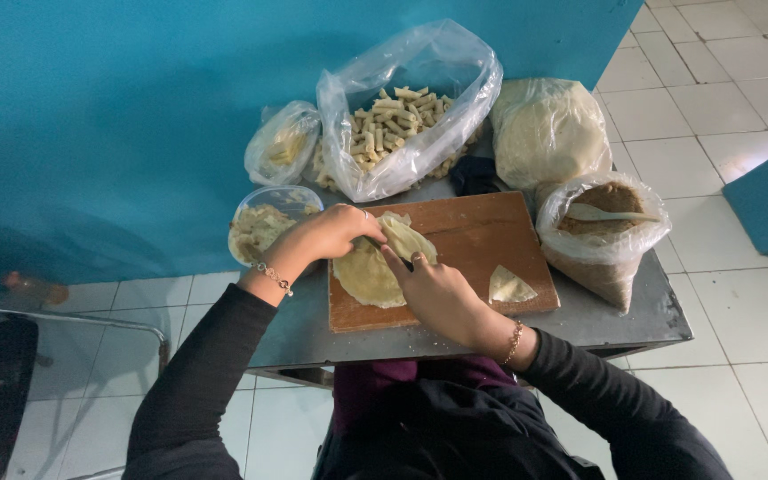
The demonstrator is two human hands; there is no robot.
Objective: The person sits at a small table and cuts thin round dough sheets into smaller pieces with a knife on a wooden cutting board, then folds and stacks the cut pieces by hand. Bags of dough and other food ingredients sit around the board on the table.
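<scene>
A round yellowish pastry sheet (364, 274) lies on the left part of a brown wooden board (482, 233). My left hand (326, 233) pinches the sheet's upper edge, which is folded over. From the right, my right hand (433, 289) presses its fingers on the same fold. A small folded triangle of pastry (509, 286) rests on the board's right side, apart from both hands.
The board sits on a small grey metal table (611, 320). Around it stand a clear bowl of filling (264, 224), a big plastic bag of rolled pieces (397, 120), a small bag (282, 142), a bag of pale sheets (548, 129) and a bag of brown crumbs with a spoon (602, 227).
</scene>
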